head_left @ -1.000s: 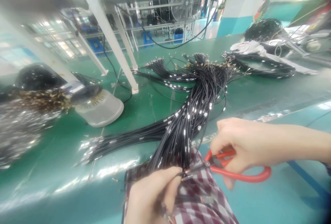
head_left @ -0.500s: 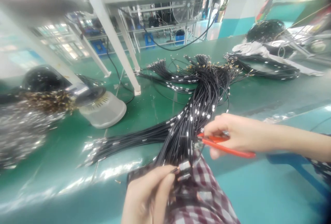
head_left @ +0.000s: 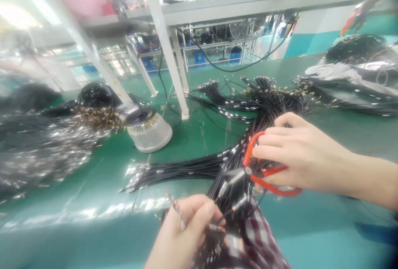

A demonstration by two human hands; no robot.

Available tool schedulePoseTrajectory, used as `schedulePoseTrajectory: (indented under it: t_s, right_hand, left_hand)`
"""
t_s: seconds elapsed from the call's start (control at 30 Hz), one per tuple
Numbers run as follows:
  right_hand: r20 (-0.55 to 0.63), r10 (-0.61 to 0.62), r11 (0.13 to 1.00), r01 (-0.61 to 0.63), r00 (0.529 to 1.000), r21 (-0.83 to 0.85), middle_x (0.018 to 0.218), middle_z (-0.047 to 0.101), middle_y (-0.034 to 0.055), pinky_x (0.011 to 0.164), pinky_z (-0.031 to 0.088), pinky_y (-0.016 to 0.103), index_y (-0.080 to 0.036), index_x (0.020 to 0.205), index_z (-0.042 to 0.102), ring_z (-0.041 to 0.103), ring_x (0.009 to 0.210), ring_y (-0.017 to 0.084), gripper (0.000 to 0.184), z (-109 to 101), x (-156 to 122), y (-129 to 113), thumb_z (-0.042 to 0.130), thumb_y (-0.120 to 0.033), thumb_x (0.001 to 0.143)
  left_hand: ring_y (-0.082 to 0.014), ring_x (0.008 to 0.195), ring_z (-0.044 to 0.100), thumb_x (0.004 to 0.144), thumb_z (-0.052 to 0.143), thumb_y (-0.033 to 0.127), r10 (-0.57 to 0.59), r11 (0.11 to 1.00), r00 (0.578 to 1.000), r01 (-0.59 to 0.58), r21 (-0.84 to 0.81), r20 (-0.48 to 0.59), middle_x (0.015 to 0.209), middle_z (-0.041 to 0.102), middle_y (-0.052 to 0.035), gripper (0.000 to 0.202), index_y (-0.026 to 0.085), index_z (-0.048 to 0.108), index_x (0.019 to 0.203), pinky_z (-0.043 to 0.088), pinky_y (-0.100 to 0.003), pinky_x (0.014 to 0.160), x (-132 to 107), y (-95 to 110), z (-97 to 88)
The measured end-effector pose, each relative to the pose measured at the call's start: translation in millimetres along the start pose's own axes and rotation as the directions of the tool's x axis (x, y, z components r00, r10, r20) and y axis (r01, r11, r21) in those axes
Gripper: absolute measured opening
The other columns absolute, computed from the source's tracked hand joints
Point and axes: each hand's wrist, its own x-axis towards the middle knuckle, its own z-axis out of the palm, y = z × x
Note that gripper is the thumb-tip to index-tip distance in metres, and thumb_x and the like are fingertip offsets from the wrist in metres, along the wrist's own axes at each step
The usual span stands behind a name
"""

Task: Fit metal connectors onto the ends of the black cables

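Note:
My right hand (head_left: 298, 153) grips red-handled scissors (head_left: 264, 174), its fingers through and around the handles, just right of a thick bundle of thin black wires (head_left: 248, 136). The wires run from the green table (head_left: 199, 136) down over its edge onto my checked lap (head_left: 258, 240). My left hand (head_left: 183, 231) at the bottom is pinched on one thin wire end (head_left: 172, 204) with a metal tip that sticks up to the left. The short scissor blades (head_left: 233, 178) point left into the bundle.
A white round device (head_left: 149, 128) stands left of centre. Heaps of shiny wire pieces (head_left: 40, 149) lie at the left. White frame posts (head_left: 168, 49) rise from the table. More black wire coils and white cloth (head_left: 348, 70) lie at the far right.
The scissors rose from my lap to the bundle and turned so the handles face up. My left hand now holds a single wire end up to the left. The view tilted upward.

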Motion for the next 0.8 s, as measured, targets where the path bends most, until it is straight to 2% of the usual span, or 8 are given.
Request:
schedulePoseTrajectory:
  t_s: [0.13,0.23,0.33,0.53,0.67,0.8]
  right_hand:
    - [0.127,-0.140,0.988,0.147,0.982,-0.047,0.063,0.059,-0.0029,0.075,0.027,0.036,-0.021,0.067,0.056,0.049,0.059,0.016,0.017,-8,7,-2,0.058,-0.030,0.083]
    - [0.211,-0.185,0.979,0.199,0.960,-0.047,0.062,0.058,-0.0020,0.074,0.027,0.037,-0.021,0.065,0.053,0.048,0.057,0.016,0.019,-16,12,-5,0.057,-0.026,0.083]
    - [0.263,-0.211,0.974,0.226,0.941,-0.029,0.060,0.058,-0.0016,0.073,0.028,0.038,-0.021,0.064,0.053,0.047,0.055,0.016,0.019,-21,15,-7,0.054,-0.020,0.083]
    - [0.357,-0.225,0.971,0.240,0.907,0.001,0.059,0.060,-0.0010,0.073,0.028,0.039,-0.021,0.063,0.054,0.048,0.053,0.017,0.019,-26,17,-9,0.056,-0.020,0.082]
    - [0.365,-0.205,0.977,0.213,0.908,0.019,0.057,0.060,-0.0013,0.073,0.028,0.039,-0.022,0.060,0.052,0.045,0.052,0.016,0.019,-24,16,-8,0.055,-0.017,0.078]
    - [0.353,-0.206,0.978,0.197,0.913,0.063,0.053,0.058,-0.0025,0.069,0.027,0.037,-0.021,0.058,0.050,0.041,0.049,0.014,0.023,-21,13,-5,0.055,-0.019,0.080]
  left_hand:
    - [-0.0127,0.050,0.055,0.085,0.053,0.031,0.147,0.978,0.989,-0.147,0.151,0.008,0.054,0.063,0.0018,0.031,0.021,0.067,0.059,0.046,-0.021,0.053,-1,3,-0.1]
    - [-0.0158,0.058,0.060,0.085,0.053,0.030,0.242,0.938,0.970,-0.241,0.251,0.028,0.059,0.066,0.0002,0.030,0.022,0.070,0.062,0.048,-0.022,0.057,-1,3,-0.4]
    - [-0.0159,0.058,0.061,0.085,0.054,0.030,0.293,0.902,0.955,-0.293,0.316,0.050,0.060,0.069,0.0006,0.029,0.023,0.071,0.064,0.047,-0.022,0.055,-1,2,-0.6]
    - [-0.0150,0.051,0.061,0.084,0.056,0.028,0.392,0.868,0.918,-0.389,0.308,0.056,0.061,0.072,0.0002,0.025,0.023,0.073,0.067,0.045,-0.021,0.047,-2,0,1.6]
    - [-0.0146,0.049,0.062,0.083,0.057,0.026,0.444,0.857,0.896,-0.434,0.278,0.031,0.060,0.073,0.0012,0.025,0.024,0.074,0.066,0.048,-0.021,0.048,-3,1,2.0]
    - [-0.0159,0.052,0.065,0.083,0.057,0.025,0.462,0.846,0.885,-0.459,0.270,0.059,0.061,0.074,0.0009,0.025,0.025,0.075,0.066,0.050,-0.022,0.051,-2,2,0.2]
